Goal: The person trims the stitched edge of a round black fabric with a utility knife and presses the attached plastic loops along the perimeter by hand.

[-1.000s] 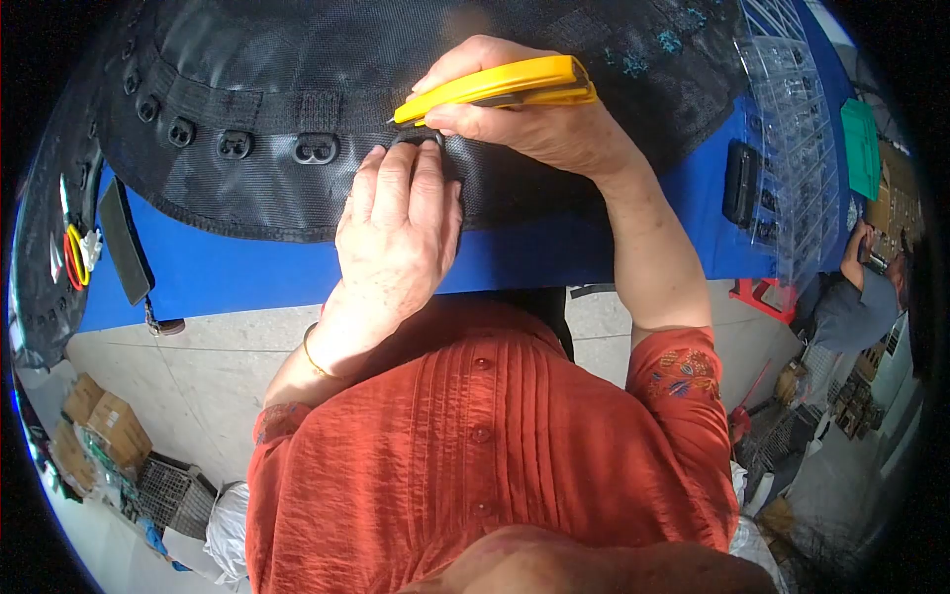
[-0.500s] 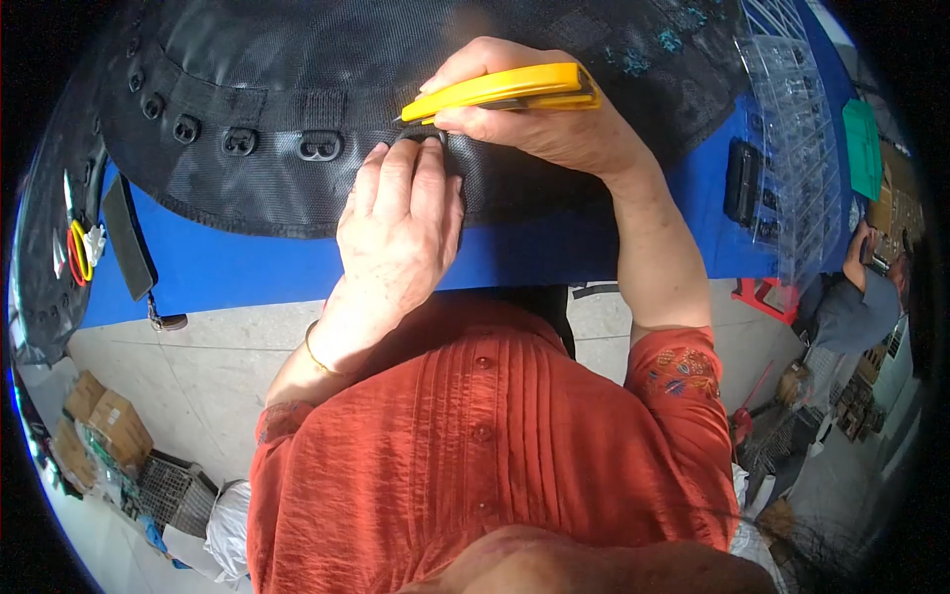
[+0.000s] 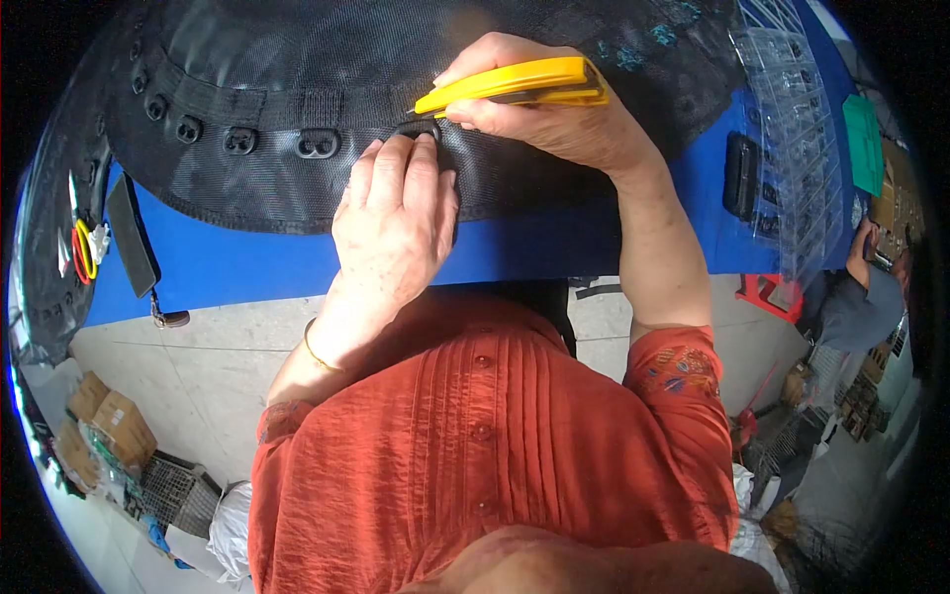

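Black woven fabric with a curved edge lies over a blue table. Along its webbing band runs a row of black oval two-hole fittings. My left hand has its fingers together, their tips pressed on another black oval fitting; that fitting is partly covered. My right hand is closed around yellow thread snips. The thin tip of the snips points left, just above the fitting by my left fingertips. Whether the tip touches a thread cannot be made out.
Scissors with red and yellow handles and a dark flat case lie at the left. Clear plastic compartment trays, a black case and a green box are at the right. Another person's arm shows beyond.
My right hand and the snips have shifted slightly right and up. My left fingers have drawn back a little down and left, showing more of the fitting.
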{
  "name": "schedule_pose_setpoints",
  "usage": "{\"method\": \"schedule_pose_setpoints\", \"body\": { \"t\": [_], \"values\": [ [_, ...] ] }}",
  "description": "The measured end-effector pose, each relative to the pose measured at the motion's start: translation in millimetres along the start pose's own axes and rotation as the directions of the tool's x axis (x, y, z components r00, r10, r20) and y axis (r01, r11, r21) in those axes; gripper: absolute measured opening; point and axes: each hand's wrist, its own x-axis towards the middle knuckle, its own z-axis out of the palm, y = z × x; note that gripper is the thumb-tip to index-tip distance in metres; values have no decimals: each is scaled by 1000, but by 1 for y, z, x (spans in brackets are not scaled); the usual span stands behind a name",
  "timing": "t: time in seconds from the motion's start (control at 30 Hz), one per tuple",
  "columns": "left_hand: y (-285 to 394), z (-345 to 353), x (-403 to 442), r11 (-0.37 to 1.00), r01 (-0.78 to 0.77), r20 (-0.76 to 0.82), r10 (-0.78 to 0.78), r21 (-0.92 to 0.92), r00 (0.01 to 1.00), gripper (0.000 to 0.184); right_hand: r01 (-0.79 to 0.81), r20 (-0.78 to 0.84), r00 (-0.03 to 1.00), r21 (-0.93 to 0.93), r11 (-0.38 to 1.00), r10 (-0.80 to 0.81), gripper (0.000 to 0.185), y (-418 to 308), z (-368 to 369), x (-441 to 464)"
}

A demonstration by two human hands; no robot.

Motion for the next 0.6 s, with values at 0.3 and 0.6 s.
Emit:
{"method": "schedule_pose_setpoints", "body": {
  "t": [0.3, 0.6],
  "values": [
    [1, 1, 0, 1000, 6, -12, -6, 21, 1000, 34, 2, 10, 1000, -39, 999, -1, 13, -3, -4, -3],
    [1, 0, 0, 1000, 13, -3, -13, 10, 1000, 33, -34, -11, 999, -53, 998, 34, 15, -3, -4, -4]
  ]
}}
